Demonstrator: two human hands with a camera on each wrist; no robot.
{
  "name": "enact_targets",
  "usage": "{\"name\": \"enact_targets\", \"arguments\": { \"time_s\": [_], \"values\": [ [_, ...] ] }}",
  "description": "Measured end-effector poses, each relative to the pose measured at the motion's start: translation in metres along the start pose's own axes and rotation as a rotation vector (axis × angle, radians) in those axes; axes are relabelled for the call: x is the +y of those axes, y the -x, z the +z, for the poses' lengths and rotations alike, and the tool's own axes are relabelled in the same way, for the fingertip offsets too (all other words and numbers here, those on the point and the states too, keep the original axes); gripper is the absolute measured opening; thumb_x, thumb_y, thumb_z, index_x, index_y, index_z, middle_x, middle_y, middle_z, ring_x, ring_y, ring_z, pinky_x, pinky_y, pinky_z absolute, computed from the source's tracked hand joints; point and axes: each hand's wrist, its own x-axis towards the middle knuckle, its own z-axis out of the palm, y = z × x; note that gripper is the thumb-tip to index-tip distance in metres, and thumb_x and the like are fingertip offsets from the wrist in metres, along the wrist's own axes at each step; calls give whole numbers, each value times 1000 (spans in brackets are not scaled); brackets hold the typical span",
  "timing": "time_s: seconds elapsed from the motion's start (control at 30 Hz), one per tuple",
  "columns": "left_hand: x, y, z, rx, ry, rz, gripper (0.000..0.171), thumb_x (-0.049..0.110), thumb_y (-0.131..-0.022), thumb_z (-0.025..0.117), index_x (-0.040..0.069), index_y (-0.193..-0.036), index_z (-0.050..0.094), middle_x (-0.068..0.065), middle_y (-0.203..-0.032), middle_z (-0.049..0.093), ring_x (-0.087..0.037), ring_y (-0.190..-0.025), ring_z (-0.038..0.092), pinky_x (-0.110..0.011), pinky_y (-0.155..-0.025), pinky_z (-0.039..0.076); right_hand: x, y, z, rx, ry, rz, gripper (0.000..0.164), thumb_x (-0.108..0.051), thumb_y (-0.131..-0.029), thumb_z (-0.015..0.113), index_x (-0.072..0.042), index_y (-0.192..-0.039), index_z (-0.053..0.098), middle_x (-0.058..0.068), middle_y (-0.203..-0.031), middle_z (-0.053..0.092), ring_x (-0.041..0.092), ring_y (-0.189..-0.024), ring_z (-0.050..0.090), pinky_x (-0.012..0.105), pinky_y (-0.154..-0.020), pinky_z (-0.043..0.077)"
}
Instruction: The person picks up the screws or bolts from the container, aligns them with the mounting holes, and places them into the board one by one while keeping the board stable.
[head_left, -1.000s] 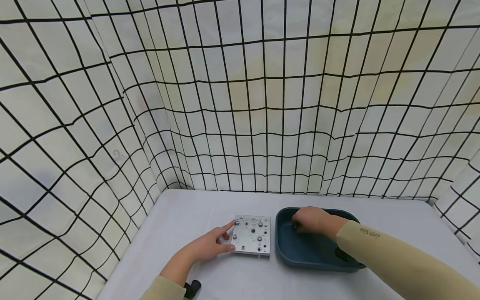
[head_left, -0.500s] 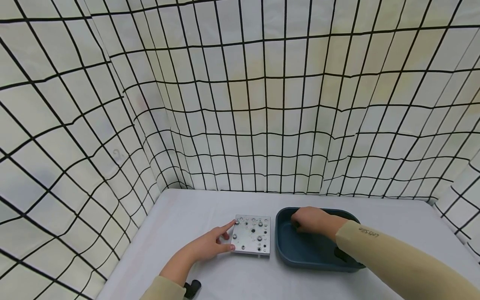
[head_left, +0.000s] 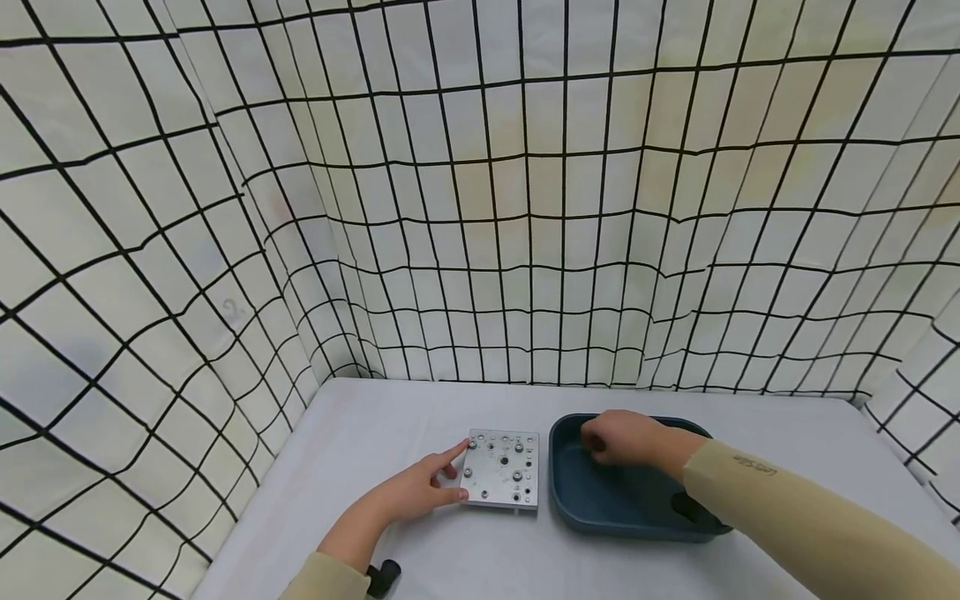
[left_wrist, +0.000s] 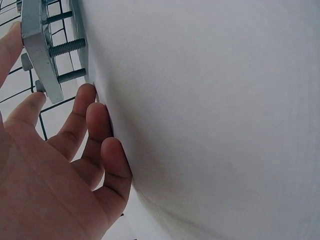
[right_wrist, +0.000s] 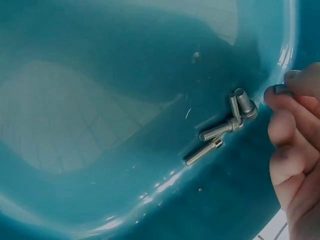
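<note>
My left hand (head_left: pixel 416 492) lies at the left side of a square metal plate (head_left: pixel 491 462), index finger and thumb touching it near two corners. The plate carries several screws and holes. Threaded screw shanks (left_wrist: pixel 67 47) stick out of its underside in the left wrist view, where the other fingers of the left hand curve loosely against the white cloth. My right hand (head_left: pixel 622 437) is over the left end of a blue tray (head_left: pixel 630 532). Its thumb and index finger pinch a small metal screw (right_wrist: pixel 281 89), mostly hidden by the fingertips.
Several loose socket-head screws (right_wrist: pixel 217 131) lie together in the tray's corner. The tray stands just right of the plate on a white-covered table (head_left: pixel 420 417). White sheeting with black netting (head_left: pixel 480 250) rises behind and at both sides.
My right hand has turned and risen slightly within the tray, its fingers drawn closer together. The left hand and the plate stay put; the head view has shifted a little.
</note>
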Motion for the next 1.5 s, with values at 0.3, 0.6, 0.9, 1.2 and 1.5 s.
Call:
{"name": "enact_targets", "arguments": {
  "time_s": [0.3,0.6,0.9,1.2,1.5],
  "values": [
    [-1,4,-2,5,-6,4,86,44,-85,77,31,-156,32,-3,-119,54,-18,-88,49,-36,-71,45,4,8,-8,11,-65,-33,15,-12,-89,71,-14,-103,75,-11,-92,66,5,-82,59,32,-76,51],
    [-1,6,-2,6,-7,-6,85,45,-85,77,31,-156,33,-3,-119,54,-17,-88,50,-35,-72,44,7,10,-18,35,-89,-87,15,-15,-90,72,-15,-104,77,-11,-97,70,4,-87,63,32,-79,52],
    [-1,5,-2,5,4,1,85,44,-85,77,31,-156,32,-4,-119,54,-18,-88,50,-36,-72,44,1,11,-26,50,-83,-88,17,-16,-91,72,-14,-107,78,-9,-100,72,6,-93,64,35,-84,52],
    [-2,4,-3,6,-10,8,85,43,-85,77,29,-156,32,-4,-119,55,-18,-89,50,-36,-72,45,-14,7,-30,93,-118,-78,18,-17,-93,70,-15,-109,78,-9,-104,71,7,-96,64,34,-85,52],
    [-1,0,-1,3,-18,-2,86,47,-84,77,33,-156,32,-1,-117,54,-18,-89,50,-35,-73,44,-38,-9,-42,98,-138,-27,18,-22,-93,71,-22,-110,78,-12,-106,71,4,-93,64,32,-84,51]
  ]
}}
